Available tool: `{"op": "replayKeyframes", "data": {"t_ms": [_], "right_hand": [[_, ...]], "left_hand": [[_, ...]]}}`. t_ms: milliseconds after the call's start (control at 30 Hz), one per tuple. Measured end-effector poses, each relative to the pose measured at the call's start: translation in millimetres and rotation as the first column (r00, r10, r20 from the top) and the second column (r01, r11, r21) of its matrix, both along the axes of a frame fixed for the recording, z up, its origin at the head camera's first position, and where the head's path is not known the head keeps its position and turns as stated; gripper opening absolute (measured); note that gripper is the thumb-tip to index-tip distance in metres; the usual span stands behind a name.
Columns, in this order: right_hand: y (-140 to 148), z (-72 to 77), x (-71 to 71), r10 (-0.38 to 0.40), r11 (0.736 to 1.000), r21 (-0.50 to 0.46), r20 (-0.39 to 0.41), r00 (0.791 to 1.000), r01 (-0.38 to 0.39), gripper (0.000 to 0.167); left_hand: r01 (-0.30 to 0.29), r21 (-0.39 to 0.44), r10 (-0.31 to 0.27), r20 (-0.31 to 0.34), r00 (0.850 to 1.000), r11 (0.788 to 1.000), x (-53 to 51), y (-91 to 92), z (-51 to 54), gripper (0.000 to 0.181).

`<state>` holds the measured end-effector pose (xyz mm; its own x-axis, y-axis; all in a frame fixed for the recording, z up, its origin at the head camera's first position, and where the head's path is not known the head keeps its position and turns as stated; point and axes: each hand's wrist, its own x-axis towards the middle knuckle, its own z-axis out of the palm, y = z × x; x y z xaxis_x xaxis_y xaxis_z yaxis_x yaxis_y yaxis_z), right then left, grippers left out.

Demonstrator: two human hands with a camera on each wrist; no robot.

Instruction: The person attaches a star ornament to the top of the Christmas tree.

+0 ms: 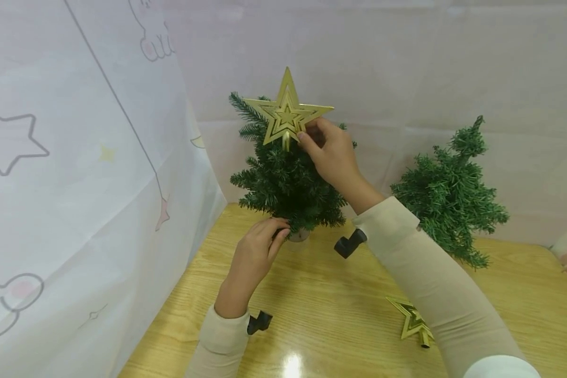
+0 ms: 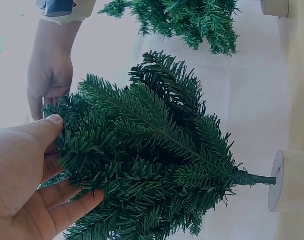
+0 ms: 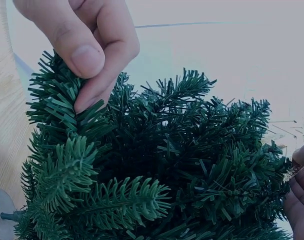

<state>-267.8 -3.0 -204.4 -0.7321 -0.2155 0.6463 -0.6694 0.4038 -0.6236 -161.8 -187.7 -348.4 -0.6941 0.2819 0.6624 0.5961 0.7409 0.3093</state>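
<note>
My right hand (image 1: 331, 152) pinches a gold star tree topper (image 1: 287, 113) by its lower right edge. The star's short tube points down in front of the artificial Christmas tree (image 1: 283, 184), near its upper part. My left hand (image 1: 260, 241) is low at the tree's front left in the head view. In the right wrist view its thumb and finger (image 3: 87, 60) pinch a green branch (image 3: 67, 105). The left wrist view has the left hand (image 2: 37, 165) large, with thumb and fingers about the foliage. The right hand (image 2: 52, 80) is behind there, its fingertips hidden by branches.
A second, smaller green tree (image 1: 453, 194) leans at the right on the wooden table (image 1: 312, 304). Another gold star (image 1: 411, 320) lies near the right forearm, partly covered by the sleeve. A pale printed cloth (image 1: 99, 184) hangs at the left and behind.
</note>
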Motion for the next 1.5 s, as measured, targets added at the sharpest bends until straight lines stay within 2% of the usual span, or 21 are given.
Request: {"op": "replayKeyframes", "data": {"t_ms": [267, 500, 833, 1100, 1333, 1500], "right_hand": [[1.0, -2.6, -0.9, -0.018, 1.000, -0.022, 0.010, 1.000, 0.018, 0.029], [1.0, -4.5, -1.7, 0.029, 0.994, -0.105, -0.057, 0.998, -0.035, 0.026], [-1.1, -5.0, 0.7, 0.086, 0.981, -0.167, -0.077, 0.993, -0.098, 0.026], [-1.6, -3.3, 1.2, 0.050, 0.991, -0.118, -0.088, 0.995, -0.060, 0.026], [-0.5, 0.8, 1.3, 0.033, 0.998, -0.061, -0.038, 0.999, -0.035, 0.028], [0.2, 1.4, 1.3, 0.039, 0.998, -0.056, -0.003, 0.999, -0.040, 0.029]], "left_hand": [[0.003, 0.002, -0.003, 0.009, 1.000, 1.000, 0.2, -0.4, 1.1, 0.019], [-0.002, -0.002, 0.002, 0.016, 1.000, 1.000, -1.2, -0.3, 1.1, 0.020], [0.000, 0.002, 0.000, 0.012, 1.000, 1.000, -0.5, -0.3, 0.1, 0.019], [-0.003, -0.002, 0.003, 0.005, 1.000, 1.000, -0.3, -0.6, -0.3, 0.019], [0.005, 0.005, -0.005, -0.001, 1.000, 1.000, -0.7, -0.9, -0.4, 0.019], [0.006, 0.005, -0.006, -0.004, 1.000, 1.000, -0.6, -0.9, -0.6, 0.018]]}}
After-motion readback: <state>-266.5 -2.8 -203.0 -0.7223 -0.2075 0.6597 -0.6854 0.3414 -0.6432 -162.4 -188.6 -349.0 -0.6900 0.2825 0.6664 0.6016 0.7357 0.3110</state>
